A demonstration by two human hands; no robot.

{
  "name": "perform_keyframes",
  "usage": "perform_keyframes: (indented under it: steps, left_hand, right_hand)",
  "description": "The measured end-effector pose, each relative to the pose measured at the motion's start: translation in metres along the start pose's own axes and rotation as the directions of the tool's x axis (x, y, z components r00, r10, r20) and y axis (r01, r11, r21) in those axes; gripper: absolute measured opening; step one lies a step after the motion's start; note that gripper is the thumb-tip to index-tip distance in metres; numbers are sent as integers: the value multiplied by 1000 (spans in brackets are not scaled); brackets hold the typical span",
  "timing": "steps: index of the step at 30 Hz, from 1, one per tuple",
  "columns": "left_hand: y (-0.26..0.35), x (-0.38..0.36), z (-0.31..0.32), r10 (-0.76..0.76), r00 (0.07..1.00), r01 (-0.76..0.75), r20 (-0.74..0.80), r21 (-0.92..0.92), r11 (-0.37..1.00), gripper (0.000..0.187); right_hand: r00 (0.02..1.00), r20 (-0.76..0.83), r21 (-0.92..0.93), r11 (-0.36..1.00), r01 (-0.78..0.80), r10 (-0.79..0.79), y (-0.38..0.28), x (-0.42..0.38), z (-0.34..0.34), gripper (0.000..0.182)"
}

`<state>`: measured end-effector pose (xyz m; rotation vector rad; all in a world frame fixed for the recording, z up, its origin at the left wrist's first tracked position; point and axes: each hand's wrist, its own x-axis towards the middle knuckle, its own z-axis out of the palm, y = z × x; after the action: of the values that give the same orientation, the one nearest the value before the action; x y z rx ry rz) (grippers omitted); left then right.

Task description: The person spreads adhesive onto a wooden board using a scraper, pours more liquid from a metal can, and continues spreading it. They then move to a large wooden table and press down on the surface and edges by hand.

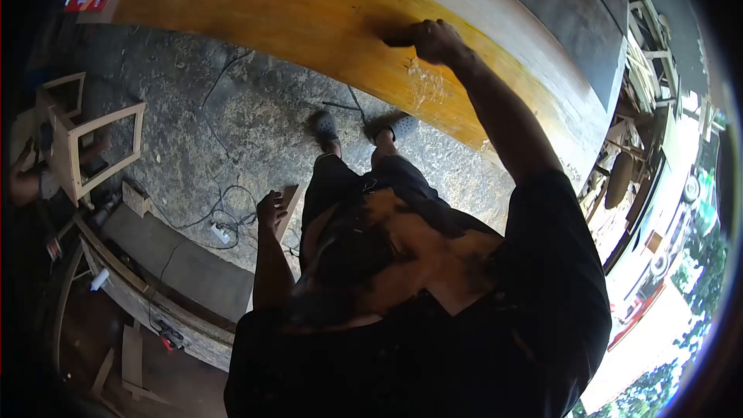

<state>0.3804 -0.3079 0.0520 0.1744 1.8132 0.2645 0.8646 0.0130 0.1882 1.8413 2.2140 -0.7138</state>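
My right hand (438, 42) is closed around a dark, flat pad (399, 37), pressed against a long yellow-stained wooden panel (271, 4). The pad is partly hidden by my fingers, and I cannot tell its exact kind. Pale dust and scrape marks show on the panel just below that hand. Down by my side hangs my left hand (271, 210), its fingers loosely bent and apart. A light wooden board (289, 209) shows right beside it, partly behind my body.
Black cables (220, 205) with a white power socket (221, 234) lie on the dusty floor. At left, a person's arm (27, 184) is by a wooden frame (101, 147). A grey-topped bench (178, 255) stands behind me at left. Wood scraps (619, 162) are piled at right.
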Motion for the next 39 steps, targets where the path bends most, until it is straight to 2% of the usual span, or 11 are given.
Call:
perform_keyframes:
  steps: [6, 14, 19, 24, 26, 28, 31, 33, 36, 37, 39]
  left_hand:
    - [79, 29, 27, 171, 978, -176, 121, 34, 984, 39]
    - [222, 29, 65, 396, 896, -421, 201, 98, 902, 35]
    - [208, 25, 66, 432, 896, -439, 104, 57, 897, 34]
    - [119, 16, 104, 346, 933, -350, 98, 21, 937, 36]
    - [78, 3, 134, 256, 963, -262, 84, 75, 962, 39]
    - [46, -8, 162, 192, 968, -215, 162, 139, 967, 41]
    - [33, -38, 207, 169, 964, -216, 205, 237, 947, 43]
    - [35, -53, 226, 168, 959, -229, 229, 272, 935, 43]
    - [56, -57, 252, 214, 935, -307, 283, 348, 886, 39]
    - [66, -52, 258, 218, 929, -322, 300, 364, 874, 38]
    - [83, -45, 273, 216, 924, -333, 316, 386, 860, 37]
  right_hand:
    - [986, -112, 247, 958, 149, -124, 1, -99, 38, 38]
    - [970, -119, 122, 967, 226, -211, 18, -153, 72, 29]
    - [939, -123, 70, 941, 332, -322, 56, -210, 57, 28]
    - [906, -206, 150, 903, 403, -370, 144, -279, 60, 33]
    - [922, -207, 166, 917, 362, -326, 182, -313, 56, 35]
    - [975, 20, 180, 960, 215, -222, 218, -348, 58, 39]
    - [964, -217, 292, 932, 215, -155, 236, -400, 22, 33]
    - [917, -397, 396, 910, 125, 47, 254, -428, 22, 24]
    - [702, -657, 264, 956, -126, 274, 259, -463, 45, 29]
    - [625, -669, 238, 913, -333, 402, 258, -473, 68, 32]
    - [567, -644, 233, 837, -495, 514, 255, -485, 120, 39]
